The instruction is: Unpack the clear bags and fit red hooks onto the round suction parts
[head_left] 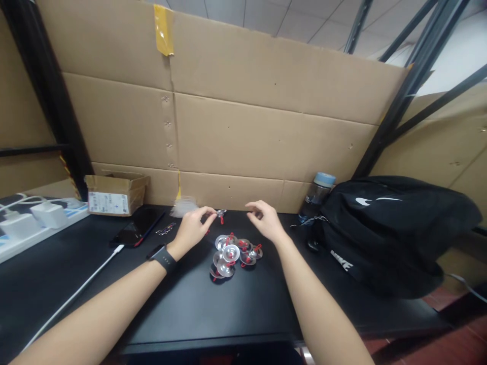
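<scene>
My left hand (193,229), a dark watch on its wrist, pinches a small finger cymbal (221,213) between thumb and fingertips. A red loop hangs beneath that cymbal. To its right, my right hand (265,220) is raised with fingers curved and the thumb a little apart; nothing shows in it. Between and nearer than the hands lies a loose pile of shiny domed finger cymbals (231,253) with red loops, several overlapping one another. A clear stack of thin plastic, perhaps bags (183,206), sits behind my left hand.
On the black table (213,317), a phone (139,226) with a white cable, small dark-and-light bits (166,229), a cardboard box (116,195) and a power strip (41,228) lie left. A water bottle (315,197) and black backpack (388,233) stand right. Cardboard (266,137) walls the back.
</scene>
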Available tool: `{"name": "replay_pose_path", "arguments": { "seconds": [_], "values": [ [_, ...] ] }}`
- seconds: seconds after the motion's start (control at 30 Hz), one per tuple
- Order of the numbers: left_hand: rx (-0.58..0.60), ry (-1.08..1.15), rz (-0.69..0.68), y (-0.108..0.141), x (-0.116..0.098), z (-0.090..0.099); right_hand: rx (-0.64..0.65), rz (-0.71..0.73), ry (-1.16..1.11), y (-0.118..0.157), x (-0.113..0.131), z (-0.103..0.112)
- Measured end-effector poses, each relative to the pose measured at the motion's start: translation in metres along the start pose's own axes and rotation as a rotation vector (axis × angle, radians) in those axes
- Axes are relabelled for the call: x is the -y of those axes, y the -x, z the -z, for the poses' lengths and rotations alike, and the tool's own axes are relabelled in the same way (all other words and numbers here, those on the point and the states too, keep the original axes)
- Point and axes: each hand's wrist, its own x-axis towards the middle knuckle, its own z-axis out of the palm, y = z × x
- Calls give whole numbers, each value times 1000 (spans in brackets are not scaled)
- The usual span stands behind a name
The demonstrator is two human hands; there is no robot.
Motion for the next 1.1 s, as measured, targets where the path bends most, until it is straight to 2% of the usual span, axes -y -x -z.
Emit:
{"name": "replay_pose_path", "arguments": {
  "seconds": [0.1,0.2,0.33,0.47,0.63,0.8,0.9,0.97,1.03,1.1],
  "values": [
    [8,120,93,2,-13,-1,93,122,-37,1,35,-21],
    [13,207,144,4,-20,-2,107,129,49,4,51,-37],
    [59,313,168,5,-24,-4,100,94,31,7,49,-44],
    [127,404,104,5,-28,-1,86,64,-67,7,49,-43],
    [189,323,-2,4,-27,2,89,66,-194,7,52,-39],
    [219,235,-55,2,-24,-2,125,104,-178,7,53,-38],
    [221,141,-86,-1,-16,0,98,100,-113,5,48,-35],
    [216,50,-91,-3,-3,4,68,53,-46,3,39,-29],
    [250,-38,-98,-5,15,10,61,-43,51,2,25,-20],
    [332,-98,-107,-7,33,18,97,-170,173,3,5,-8]
  ]
}}
